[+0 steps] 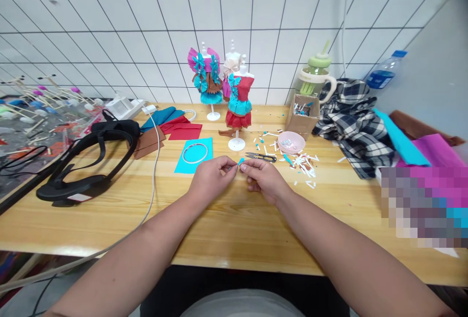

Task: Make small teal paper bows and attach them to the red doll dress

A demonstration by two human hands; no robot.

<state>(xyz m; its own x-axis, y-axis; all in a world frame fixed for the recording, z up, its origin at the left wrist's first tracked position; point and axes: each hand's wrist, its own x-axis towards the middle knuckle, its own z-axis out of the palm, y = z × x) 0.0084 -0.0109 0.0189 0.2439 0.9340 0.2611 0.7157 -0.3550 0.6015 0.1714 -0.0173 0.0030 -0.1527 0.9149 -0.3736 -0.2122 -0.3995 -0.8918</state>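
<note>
A small blue piece (241,161) is pinched between the fingertips of both hands near the middle of the wooden table (226,231). My left hand (214,176) is closed on its left side, and my right hand (263,176) is closed on its right side. Just beyond my right hand lie black thread snips (261,156). Behind the hands stands a small dress form (242,92) in a red and blue dress. Left of my left hand, a silver ring (185,153) rests on a blue square sheet (179,167).
Two more dressed forms (208,75) stand behind. At right are a pink bowl (291,147), white scraps (306,163), a cardboard box (300,124), a green-lidded jug (317,75) and a plaid cloth (345,112). A black headset (78,188) and a white cable (155,161) lie left.
</note>
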